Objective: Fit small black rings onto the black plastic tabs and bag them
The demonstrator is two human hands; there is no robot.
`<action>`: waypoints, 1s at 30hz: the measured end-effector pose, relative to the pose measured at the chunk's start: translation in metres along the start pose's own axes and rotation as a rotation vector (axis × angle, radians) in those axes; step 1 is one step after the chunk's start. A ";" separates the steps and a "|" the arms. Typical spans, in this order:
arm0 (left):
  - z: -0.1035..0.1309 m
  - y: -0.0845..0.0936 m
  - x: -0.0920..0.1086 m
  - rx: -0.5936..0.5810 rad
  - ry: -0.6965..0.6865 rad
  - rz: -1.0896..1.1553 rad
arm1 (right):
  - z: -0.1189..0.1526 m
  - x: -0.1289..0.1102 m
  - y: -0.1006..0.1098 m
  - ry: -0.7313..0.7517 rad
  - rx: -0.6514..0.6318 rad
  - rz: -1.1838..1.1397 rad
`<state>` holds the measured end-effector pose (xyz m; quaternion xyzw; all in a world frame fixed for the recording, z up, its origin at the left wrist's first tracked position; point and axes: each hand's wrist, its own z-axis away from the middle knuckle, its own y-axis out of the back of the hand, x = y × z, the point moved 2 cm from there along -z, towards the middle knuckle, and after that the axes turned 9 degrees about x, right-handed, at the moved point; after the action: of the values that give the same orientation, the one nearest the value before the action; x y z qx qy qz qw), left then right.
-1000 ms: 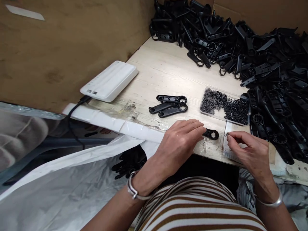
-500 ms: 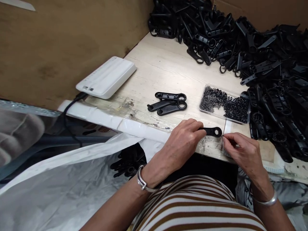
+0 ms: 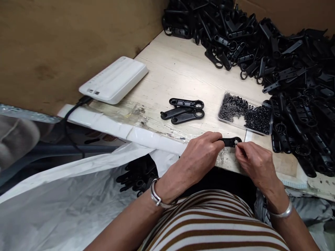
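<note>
My left hand (image 3: 201,153) is closed round one end of a black plastic arm with a ring end (image 3: 229,142), held at the table's front edge. At the ring, the pinched fingers of my right hand (image 3: 252,158) touch the part; whatever is between those fingertips is too small to make out. Just beyond my hands stands a clear plastic box (image 3: 246,113) with tiny metal pieces on its left side and small black pieces on its right. Three similar black arms (image 3: 185,111) lie together on the table to the left of the box.
A large heap of black plastic parts (image 3: 282,66) covers the table's back and right side. At the left, a white flat device (image 3: 115,80) with a black cable (image 3: 69,118) rests near the edge. Below hangs a grey-white bag (image 3: 65,209) holding more black parts.
My right hand has moved left, from beside the ring end onto it. My left hand keeps its hold on the black arm with little movement.
</note>
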<state>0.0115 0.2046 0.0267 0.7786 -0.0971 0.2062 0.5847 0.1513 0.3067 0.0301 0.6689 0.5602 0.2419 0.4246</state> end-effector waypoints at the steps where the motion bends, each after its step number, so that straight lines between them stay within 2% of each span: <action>1: 0.000 0.000 0.000 0.001 -0.004 0.002 | -0.001 0.000 0.000 0.008 -0.006 0.013; 7: 0.001 0.000 0.001 0.050 -0.039 -0.020 | -0.007 -0.007 0.004 0.036 -0.106 0.116; 11: 0.002 -0.001 0.001 0.087 -0.051 -0.021 | -0.014 -0.016 0.005 -0.002 -0.323 0.191; 14: 0.003 -0.001 0.001 0.087 -0.046 -0.020 | -0.019 -0.016 0.006 -0.107 -0.443 0.186; 18: 0.003 -0.002 0.002 0.062 -0.046 -0.008 | -0.024 -0.006 0.010 -0.290 -0.472 -0.038; 21: 0.002 -0.002 0.002 0.037 -0.035 0.001 | -0.025 -0.001 0.011 -0.361 -0.499 -0.112; 26: 0.002 -0.002 0.001 0.042 -0.041 -0.006 | -0.026 -0.003 0.007 -0.351 -0.497 -0.007; 30: 0.003 -0.003 0.001 0.057 -0.059 -0.004 | -0.030 -0.002 0.007 -0.289 -0.549 0.014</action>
<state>0.0139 0.2027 0.0241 0.8009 -0.1066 0.1848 0.5595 0.1307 0.3132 0.0525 0.5605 0.4031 0.2895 0.6630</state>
